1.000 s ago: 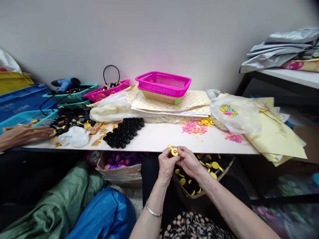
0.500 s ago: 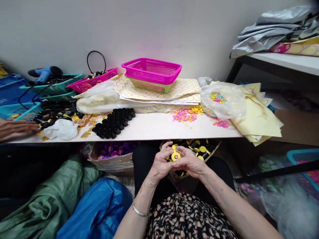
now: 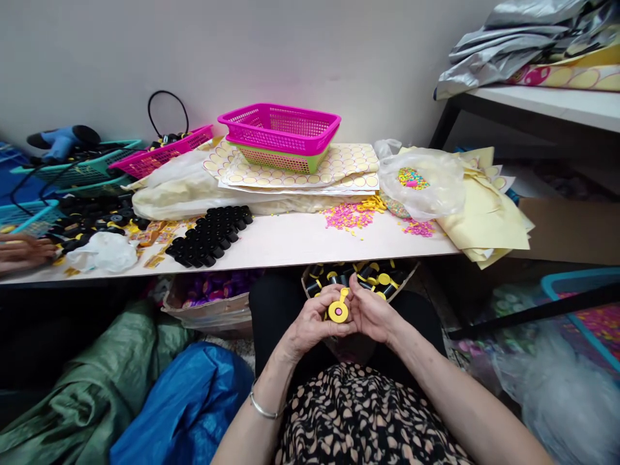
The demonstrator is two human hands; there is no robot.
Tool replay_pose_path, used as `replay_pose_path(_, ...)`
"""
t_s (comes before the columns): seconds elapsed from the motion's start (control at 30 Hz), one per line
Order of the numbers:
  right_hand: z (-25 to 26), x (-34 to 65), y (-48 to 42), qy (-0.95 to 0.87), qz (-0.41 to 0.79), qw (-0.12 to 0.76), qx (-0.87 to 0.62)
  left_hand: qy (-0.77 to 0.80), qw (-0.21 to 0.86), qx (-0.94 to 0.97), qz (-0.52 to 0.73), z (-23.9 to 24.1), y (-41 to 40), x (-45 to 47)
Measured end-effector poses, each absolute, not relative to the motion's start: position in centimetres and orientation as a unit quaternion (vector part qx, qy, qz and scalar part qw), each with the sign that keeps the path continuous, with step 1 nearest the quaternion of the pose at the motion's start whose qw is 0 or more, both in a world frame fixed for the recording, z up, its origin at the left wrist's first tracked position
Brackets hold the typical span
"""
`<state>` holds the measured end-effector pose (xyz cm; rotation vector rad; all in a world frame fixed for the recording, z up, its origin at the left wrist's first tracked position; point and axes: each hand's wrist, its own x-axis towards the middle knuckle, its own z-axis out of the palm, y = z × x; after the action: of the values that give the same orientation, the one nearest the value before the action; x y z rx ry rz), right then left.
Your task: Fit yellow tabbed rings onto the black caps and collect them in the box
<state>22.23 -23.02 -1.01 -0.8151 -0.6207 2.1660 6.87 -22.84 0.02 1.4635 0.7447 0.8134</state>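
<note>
Stacked baskets (image 3: 278, 129) on sticker sheets (image 3: 339, 169), cap cluster (image 3: 208, 236) left, bead pile (image 3: 346, 217) right, box (image 3: 358, 274) under table (image 3: 290, 242)

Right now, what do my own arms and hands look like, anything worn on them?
Both forearms are bare, with no sleeves or gloves in view. The left hand has a thin silver bangle on its wrist. The right hand shows no bracelet or watch. I can't make out any rings. Below the arms is a dark garment with a pale spotted print.
</note>
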Motion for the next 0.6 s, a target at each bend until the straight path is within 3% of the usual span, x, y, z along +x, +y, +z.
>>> replay_pose_path(0.13,-1.9,22.7,-22.7,-0.242,0.869,0.319,-0.289,0.329,0.589,0.662,0.326,-0.3,-23.0,7.3)
replay_pose_path(0.6,-1.6,23.2,-24.3,-0.370,0.794,0.373,-0.304,0.292,0.446,0.779,0.331,-1.2,-23.5,8.4)
